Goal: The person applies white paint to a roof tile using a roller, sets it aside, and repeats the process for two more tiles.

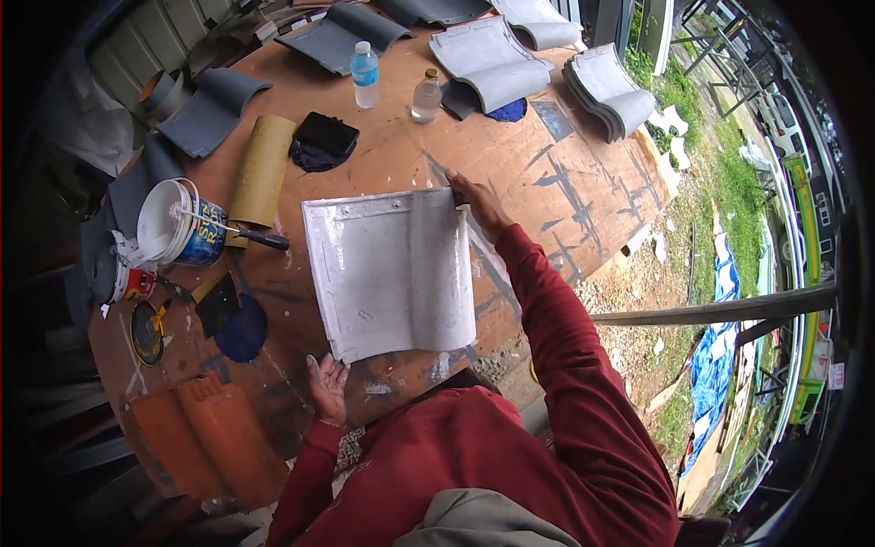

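Observation:
A white-painted roof tile [392, 269] lies on the round wooden table [383, 159] in front of me. My right hand [476, 202] grips its far right corner, the arm in a dark red sleeve. At the tile's near left corner, my left hand [328, 387] touches the edge with fingers spread and paint on them. Left of the tile stands a white paint bucket [178, 223] with a brush [246, 235] resting across its rim.
Grey tiles [488, 59] lie stacked at the table's far side, and an orange tile [205, 438] sits near left. Two plastic bottles [365, 75], a cardboard tube [260, 169], a black cloth [321, 141] and lids [146, 333] are scattered about. Gravel and grass lie right.

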The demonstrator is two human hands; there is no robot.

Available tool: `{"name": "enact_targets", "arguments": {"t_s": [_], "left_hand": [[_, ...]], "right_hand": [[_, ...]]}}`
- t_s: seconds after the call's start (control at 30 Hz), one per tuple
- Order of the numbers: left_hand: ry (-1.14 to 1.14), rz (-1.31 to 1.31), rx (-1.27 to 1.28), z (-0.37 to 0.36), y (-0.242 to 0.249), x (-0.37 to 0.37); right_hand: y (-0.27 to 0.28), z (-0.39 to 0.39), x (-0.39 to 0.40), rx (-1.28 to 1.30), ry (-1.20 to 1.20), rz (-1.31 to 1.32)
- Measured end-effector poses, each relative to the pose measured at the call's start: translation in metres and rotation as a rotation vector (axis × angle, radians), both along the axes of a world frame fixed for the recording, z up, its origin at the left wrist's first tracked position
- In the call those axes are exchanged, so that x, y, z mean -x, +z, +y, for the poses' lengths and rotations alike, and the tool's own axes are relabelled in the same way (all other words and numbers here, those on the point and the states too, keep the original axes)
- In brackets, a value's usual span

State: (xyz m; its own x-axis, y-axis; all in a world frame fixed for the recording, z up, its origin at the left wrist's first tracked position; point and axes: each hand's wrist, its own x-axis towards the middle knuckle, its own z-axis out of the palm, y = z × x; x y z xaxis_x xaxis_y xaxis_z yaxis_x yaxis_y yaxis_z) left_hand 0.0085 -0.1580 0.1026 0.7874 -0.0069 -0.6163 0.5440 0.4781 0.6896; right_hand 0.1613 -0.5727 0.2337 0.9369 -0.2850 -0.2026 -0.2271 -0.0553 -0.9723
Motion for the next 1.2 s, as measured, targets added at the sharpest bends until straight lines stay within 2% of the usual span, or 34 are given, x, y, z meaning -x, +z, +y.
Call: {"name": "enact_targets", "arguments": {"t_s": [0.13, 0.2, 0.27, 0.33, 0.4, 0.47, 0.5, 0.6, 0.63, 0.67, 0.73, 0.77, 0.83, 0.87, 0.93, 0.97, 1.0, 1.03, 1.07, 1.1, 1.13, 1.17, 1.2], "left_hand": [[-0.199, -0.012, 0.023, -0.050, -0.008, -0.016], [-0.290, 0.004, 0.089, -0.091, 0.003, -0.019], [-0.272, 0.027, 0.082, -0.130, -0.003, -0.023], [-0.400, -0.009, 0.182, -0.172, -0.001, -0.025], [-0.338, 0.025, 0.172, -0.218, -0.006, -0.023], [-0.368, 0.069, 0.254, -0.269, -0.013, -0.017], [-0.410, 0.051, 0.267, -0.299, 0.001, -0.015], [-0.390, 0.089, 0.305, -0.383, 0.004, 0.000], [-0.385, 0.126, 0.337, -0.409, 0.000, 0.004], [-0.370, 0.169, 0.356, -0.433, -0.006, 0.012], [-0.329, 0.228, 0.387, -0.477, -0.007, 0.023], [-0.345, 0.238, 0.412, -0.495, -0.023, 0.027], [-0.312, 0.293, 0.395, -0.531, -0.011, 0.024], [-0.340, 0.298, 0.350, -0.542, 0.004, 0.019], [-0.508, 0.286, 0.346, -0.553, -0.015, 0.006], [-0.498, 0.300, 0.330, -0.547, 0.000, -0.003], [-0.588, 0.191, 0.346, -0.534, 0.005, -0.013], [-0.548, 0.136, 0.342, -0.518, 0.017, -0.022], [-0.512, 0.078, 0.335, -0.501, 0.031, -0.030], [-0.426, 0.075, 0.299, -0.480, 0.040, -0.036], [-0.354, 0.082, 0.236, -0.456, 0.054, -0.044], [-0.291, 0.064, 0.206, -0.427, 0.048, -0.047], [-0.237, 0.046, 0.180, -0.397, 0.042, -0.047]], "right_hand": [[-0.013, -0.081, 0.002, 0.018, 0.043, 0.179], [-0.005, -0.111, 0.007, 0.098, -0.085, 0.161], [-0.012, -0.168, 0.007, 0.119, -0.055, 0.248], [-0.020, -0.212, 0.013, 0.138, -0.176, 0.196], [-0.017, -0.257, 0.017, 0.135, -0.191, 0.205], [-0.014, -0.301, 0.027, 0.113, -0.250, 0.192], [-0.015, -0.327, 0.026, 0.177, -0.269, 0.200], [-0.035, -0.411, 0.030, 0.323, -0.273, 0.239], [-0.032, -0.434, 0.030, 0.336, -0.264, 0.325], [-0.055, -0.476, 0.024, 0.303, -0.256, 0.329], [-0.036, -0.497, 0.017, 0.349, -0.224, 0.325], [-0.046, -0.523, 0.007, 0.335, -0.175, 0.367], [-0.031, -0.525, -0.006, 0.329, -0.209, 0.251], [-0.043, -0.545, -0.014, 0.326, -0.157, 0.230], [-0.052, -0.562, -0.022, 0.332, -0.140, 0.182], [-0.058, -0.566, -0.021, 0.354, -0.157, 0.159], [-0.059, -0.568, -0.018, 0.379, -0.166, 0.207], [-0.071, -0.579, -0.014, 0.386, -0.167, 0.211], [-0.069, -0.563, -0.006, 0.386, -0.175, 0.084], [-0.090, -0.584, 0.002, 0.587, -0.090, 0.028], [-0.061, -0.541, 0.018, 0.656, -0.160, -0.037], [-0.058, -0.526, 0.029, 0.859, -0.236, -0.045], [-0.044, -0.488, 0.040, 0.800, -0.311, -0.110]]}}
